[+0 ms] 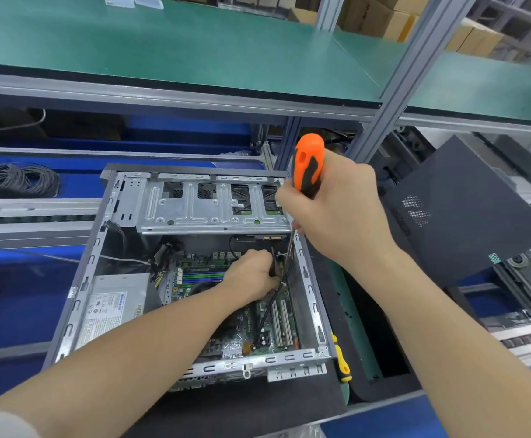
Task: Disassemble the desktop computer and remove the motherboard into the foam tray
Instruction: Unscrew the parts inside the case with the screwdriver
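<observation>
The desktop computer case (308,279) lies open on a dark mat (257,403) towards the near edge of the blue tabletop (20,295). The motherboard (245,330) is still seated on the case floor, towards its near right corner. The left grip (251,275) reaches down inside, its fingers curled round a black cable (268,306) that runs along the board close to the right wall. The right grip (330,213) is wrapped round the handle of an orange screwdriver (308,165) above the case's far right corner. The shaft slants down just inside the right wall, beside the left grip.

A metal drive cage (210,207) spans the far end of the case and overhangs the board there. The power supply (112,308) fills the near left side. A yellow screwdriver (341,358) lies on the mat just beside the case's near right corner. A dark side panel (466,213) leans at the right edge, and a coil of black wire (14,180) lies at the far left. A green shelf (163,42) hangs overhead.
</observation>
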`<state>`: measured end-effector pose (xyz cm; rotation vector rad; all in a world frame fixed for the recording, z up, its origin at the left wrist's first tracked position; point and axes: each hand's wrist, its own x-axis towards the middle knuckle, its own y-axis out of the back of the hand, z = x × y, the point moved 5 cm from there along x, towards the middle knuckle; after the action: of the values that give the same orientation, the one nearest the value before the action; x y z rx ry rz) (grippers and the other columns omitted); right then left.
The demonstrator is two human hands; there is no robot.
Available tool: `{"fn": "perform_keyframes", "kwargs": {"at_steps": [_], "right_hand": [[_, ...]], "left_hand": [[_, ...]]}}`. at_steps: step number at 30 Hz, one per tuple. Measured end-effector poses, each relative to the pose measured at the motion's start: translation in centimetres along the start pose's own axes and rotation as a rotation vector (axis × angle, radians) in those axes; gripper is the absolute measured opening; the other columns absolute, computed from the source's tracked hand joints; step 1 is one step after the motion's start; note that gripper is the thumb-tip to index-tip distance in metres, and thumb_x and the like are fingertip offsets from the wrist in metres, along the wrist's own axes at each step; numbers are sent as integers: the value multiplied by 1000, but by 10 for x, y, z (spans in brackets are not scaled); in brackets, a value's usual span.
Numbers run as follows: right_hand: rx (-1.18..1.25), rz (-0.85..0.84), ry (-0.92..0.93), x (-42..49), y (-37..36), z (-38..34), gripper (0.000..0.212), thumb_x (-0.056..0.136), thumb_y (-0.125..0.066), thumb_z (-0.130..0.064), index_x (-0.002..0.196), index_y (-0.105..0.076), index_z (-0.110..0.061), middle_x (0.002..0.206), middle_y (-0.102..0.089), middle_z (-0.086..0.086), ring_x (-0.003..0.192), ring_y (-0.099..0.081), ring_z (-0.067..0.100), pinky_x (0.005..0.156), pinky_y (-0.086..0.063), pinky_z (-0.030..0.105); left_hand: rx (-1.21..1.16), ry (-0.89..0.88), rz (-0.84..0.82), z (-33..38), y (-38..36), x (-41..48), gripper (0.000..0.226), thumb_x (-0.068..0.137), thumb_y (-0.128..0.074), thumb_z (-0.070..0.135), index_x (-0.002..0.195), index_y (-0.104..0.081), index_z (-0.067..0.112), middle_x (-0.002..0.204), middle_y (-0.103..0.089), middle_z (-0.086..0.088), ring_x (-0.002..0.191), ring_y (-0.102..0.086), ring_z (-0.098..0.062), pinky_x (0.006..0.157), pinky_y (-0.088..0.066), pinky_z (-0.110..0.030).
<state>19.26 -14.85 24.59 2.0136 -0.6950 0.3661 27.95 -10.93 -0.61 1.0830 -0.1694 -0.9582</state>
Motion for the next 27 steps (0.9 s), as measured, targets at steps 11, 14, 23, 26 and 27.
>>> {"fn": "perform_keyframes", "kwargs": {"at_steps": [11, 14, 23, 26, 27], "right_hand": [[-3, -17, -90, -11, -13, 25, 35, 85, -62, -17, 69, -31, -20, 59, -48, 16, 65, -66, 40, 56, -50, 48], [15, -7, -178, -15, -14, 39, 31, 85, -62, -19, 68, -35, -16, 60, -54, 18, 65, -67, 42, 58, -53, 48], [-7, -4, -228, -14, -11, 46, 34, 86, -61, -20, 68, -33, -14, 58, -52, 20, 64, -69, 42, 56, -53, 51], [-7, 0, -239, -15, -11, 49, 35, 87, -62, -20, 67, -33, -14, 59, -52, 20, 65, -69, 42, 55, -53, 51], [-7, 1, -242, -16, -12, 49, 35, 87, -62, -21, 68, -34, -14, 59, -52, 20, 65, -69, 42, 55, -52, 51]], "left_hand": [[86, 100, 133, -23, 11, 6, 28, 91, -72, 41, 76, -54, 25, 78, -60, -1, 76, -59, -27, 64, -44, -31], [56, 96, 111, -22, 10, 6, 34, 89, -71, 48, 74, -56, 22, 74, -60, 3, 74, -62, -24, 63, -45, -29], [72, 28, 77, -17, 7, 5, 31, 89, -70, 47, 73, -54, 26, 82, -67, 2, 81, -66, -25, 67, -49, -31], [71, 25, 83, -17, 7, 5, 31, 90, -70, 46, 73, -52, 27, 82, -65, 3, 82, -65, -26, 68, -47, -30], [70, 25, 85, -17, 7, 4, 31, 90, -70, 46, 73, -52, 27, 81, -65, 3, 81, -65, -25, 67, -46, -30]]}}
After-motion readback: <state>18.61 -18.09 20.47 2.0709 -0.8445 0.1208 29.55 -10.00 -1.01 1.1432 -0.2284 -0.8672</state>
